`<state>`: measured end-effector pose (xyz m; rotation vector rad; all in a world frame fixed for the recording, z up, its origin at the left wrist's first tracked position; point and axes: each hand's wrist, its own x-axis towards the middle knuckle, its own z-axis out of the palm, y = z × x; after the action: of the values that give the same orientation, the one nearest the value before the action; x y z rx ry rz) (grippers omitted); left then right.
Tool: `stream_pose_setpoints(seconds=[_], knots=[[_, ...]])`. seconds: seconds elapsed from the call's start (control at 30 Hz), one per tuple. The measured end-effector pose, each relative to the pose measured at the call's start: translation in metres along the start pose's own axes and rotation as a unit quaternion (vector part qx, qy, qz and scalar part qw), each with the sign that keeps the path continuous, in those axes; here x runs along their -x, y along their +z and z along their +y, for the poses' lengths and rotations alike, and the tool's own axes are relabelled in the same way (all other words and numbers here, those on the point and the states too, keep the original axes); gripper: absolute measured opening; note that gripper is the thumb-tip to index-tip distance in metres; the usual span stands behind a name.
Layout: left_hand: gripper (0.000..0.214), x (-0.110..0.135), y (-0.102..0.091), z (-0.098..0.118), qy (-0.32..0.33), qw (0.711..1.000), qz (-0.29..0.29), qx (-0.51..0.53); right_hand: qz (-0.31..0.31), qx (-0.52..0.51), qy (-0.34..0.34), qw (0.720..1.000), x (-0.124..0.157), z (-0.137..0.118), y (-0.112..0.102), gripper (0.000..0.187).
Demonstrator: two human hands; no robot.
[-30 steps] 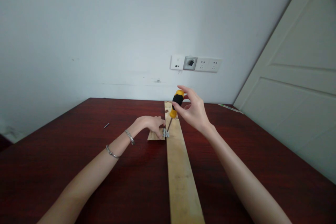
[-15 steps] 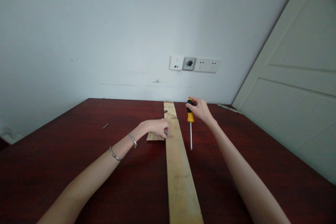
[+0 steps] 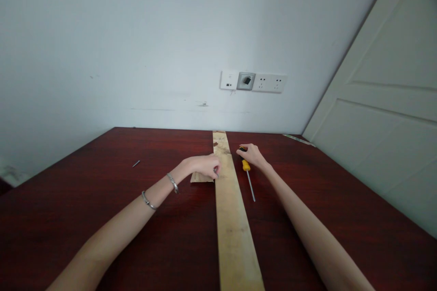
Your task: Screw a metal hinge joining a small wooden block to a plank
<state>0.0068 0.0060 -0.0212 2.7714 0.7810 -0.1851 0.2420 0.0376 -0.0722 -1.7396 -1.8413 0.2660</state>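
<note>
My left hand (image 3: 207, 165) is closed at the left edge of a long pale wooden board (image 3: 235, 227). A small shiny metal piece (image 3: 216, 172) shows at its fingertips, too small to name. Under that hand, a short wooden piece (image 3: 201, 178) sticks out left of the board. To the right of the board, my right hand (image 3: 253, 154) grips the black and yellow handle of a screwdriver (image 3: 246, 165). Its metal shaft slants down and slightly right, low over the tabletop; whether it touches cannot be told.
A thin metal screw or nail (image 3: 136, 163) lies on the dark red tabletop (image 3: 164, 227) at left. Behind the table rises a white wall with sockets (image 3: 269, 82). A pale panelled door (image 3: 385, 100) stands at right, and a thin strip (image 3: 299, 140) lies near the back right corner.
My right hand has lowered the screwdriver toward the tabletop and moved slightly left. The shaft now tilts, its tip farther right. My left hand has stayed in place.
</note>
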Motion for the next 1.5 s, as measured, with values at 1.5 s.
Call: stream_pose_setpoints(seconds=[1.5], knots=[[0.011,0.083,-0.057,-0.047,-0.115,0.991,0.066,-0.007,-0.069,-0.010,-0.055,0.996,0.005,0.003,0.018,0.045]])
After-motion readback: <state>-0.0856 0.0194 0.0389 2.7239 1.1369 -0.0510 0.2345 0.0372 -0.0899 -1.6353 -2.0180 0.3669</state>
